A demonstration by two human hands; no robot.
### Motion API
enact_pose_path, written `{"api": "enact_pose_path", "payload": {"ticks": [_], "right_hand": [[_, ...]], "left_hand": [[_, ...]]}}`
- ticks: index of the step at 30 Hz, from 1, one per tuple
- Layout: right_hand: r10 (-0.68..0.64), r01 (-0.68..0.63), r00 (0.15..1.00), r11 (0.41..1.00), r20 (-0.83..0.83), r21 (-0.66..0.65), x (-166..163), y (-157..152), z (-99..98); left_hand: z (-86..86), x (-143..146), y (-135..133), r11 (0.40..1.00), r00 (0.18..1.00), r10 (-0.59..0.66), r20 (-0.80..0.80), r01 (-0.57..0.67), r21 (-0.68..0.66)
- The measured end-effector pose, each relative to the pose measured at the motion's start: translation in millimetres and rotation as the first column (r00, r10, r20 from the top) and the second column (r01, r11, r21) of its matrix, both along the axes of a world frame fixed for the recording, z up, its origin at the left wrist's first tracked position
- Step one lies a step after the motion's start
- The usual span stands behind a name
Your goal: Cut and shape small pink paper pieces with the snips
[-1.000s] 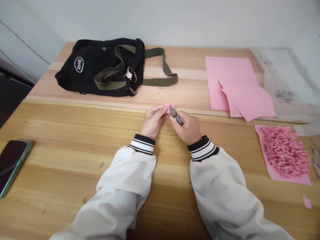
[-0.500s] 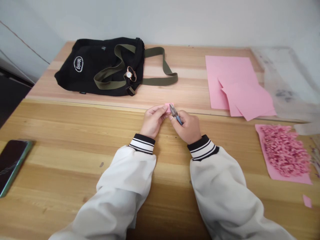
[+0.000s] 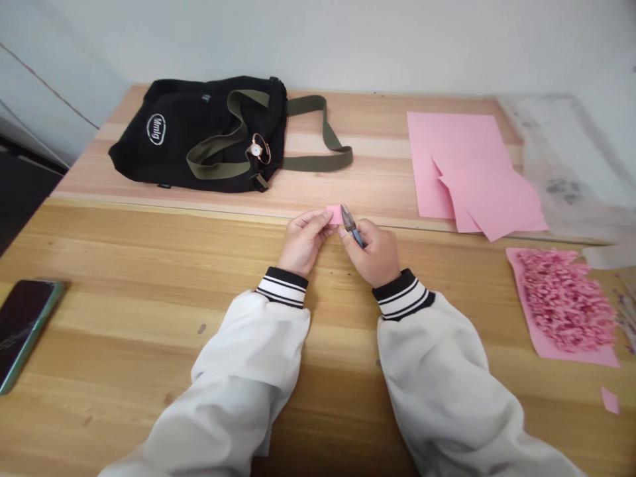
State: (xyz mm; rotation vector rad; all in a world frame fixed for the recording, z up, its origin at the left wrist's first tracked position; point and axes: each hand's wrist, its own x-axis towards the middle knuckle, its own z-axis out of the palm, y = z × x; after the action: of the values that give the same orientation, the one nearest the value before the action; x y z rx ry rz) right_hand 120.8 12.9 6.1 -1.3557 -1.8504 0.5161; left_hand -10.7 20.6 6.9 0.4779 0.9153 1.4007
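Observation:
My left hand [image 3: 304,241] pinches a small pink paper piece [image 3: 335,213] above the wooden table [image 3: 149,265]. My right hand [image 3: 375,253] is closed round small blue-handled scissors [image 3: 352,227], whose dark blades point up at the paper's right edge. Both hands meet at the table's middle, close together. Both arms wear white sleeves with black-and-white striped cuffs.
A black bag [image 3: 203,132] with olive straps and a wristwatch [image 3: 259,148] lies at the back left. Pink paper sheets [image 3: 462,165] lie back right. A pink sheet heaped with cut paper bits [image 3: 566,306] is at right. A phone [image 3: 24,324] rests at the left edge.
The scissors and the paper piece have shifted very slightly to the right and up. The hands stay in nearly the same place.

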Motion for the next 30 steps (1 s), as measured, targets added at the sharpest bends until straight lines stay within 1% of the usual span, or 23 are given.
{"api": "enact_pose_path", "payload": {"ticks": [3, 5, 7, 9, 11, 13, 16, 24, 30], "right_hand": [[-0.093, 0.088, 0.987, 0.995, -0.131, -0.041, 0.4, 0.9, -3.0], [-0.136, 0.115, 0.96, 0.988, -0.244, -0.1, 0.7, 2.2, -5.8], [-0.146, 0.079, 0.915, 0.979, -0.376, -0.186, 0.7, 3.6, -7.9], [-0.145, 0.008, 0.85, 0.965, -0.507, -0.262, 0.4, 4.9, -8.3], [-0.15, -0.046, 0.782, 0.954, -0.605, -0.296, 0.1, 5.9, -7.5], [-0.161, -0.065, 0.735, 0.951, -0.659, -0.304, -0.1, 6.5, -6.4], [-0.167, -0.071, 0.717, 0.948, -0.677, -0.309, 0.2, 6.8, -6.0], [-0.149, -0.079, 0.746, 0.948, -0.649, -0.309, 1.8, 6.5, -6.9], [-0.156, -0.077, 0.748, 0.945, -0.645, -0.319, 1.7, 6.9, -6.0]], "left_hand": [[0.4, -0.3, -0.3, 1.0, 1.0, 0.003, -0.008, -0.003, 0.005], [0.8, -0.3, -0.6, 1.0, 1.0, 0.002, -0.018, -0.001, 0.002], [1.2, -0.1, -0.8, 1.0, 1.0, -0.002, -0.029, 0.002, -0.002], [1.4, 0.3, -0.9, 1.0, 0.999, -0.003, -0.038, 0.003, -0.004], [1.6, 0.7, -1.1, 1.0, 0.999, -0.004, -0.043, 0.004, -0.002], [1.9, 0.8, -1.4, 1.0, 0.999, -0.013, -0.053, 0.014, 0.005], [2.5, 0.6, -2.2, 0.999, 0.997, -0.035, -0.072, 0.037, 0.024], [1.7, 0.1, -2.5, 0.998, 0.997, -0.043, -0.058, 0.045, 0.039], [0.4, -0.3, -2.2, 0.998, 0.997, -0.045, -0.06, 0.047, 0.044]]}}
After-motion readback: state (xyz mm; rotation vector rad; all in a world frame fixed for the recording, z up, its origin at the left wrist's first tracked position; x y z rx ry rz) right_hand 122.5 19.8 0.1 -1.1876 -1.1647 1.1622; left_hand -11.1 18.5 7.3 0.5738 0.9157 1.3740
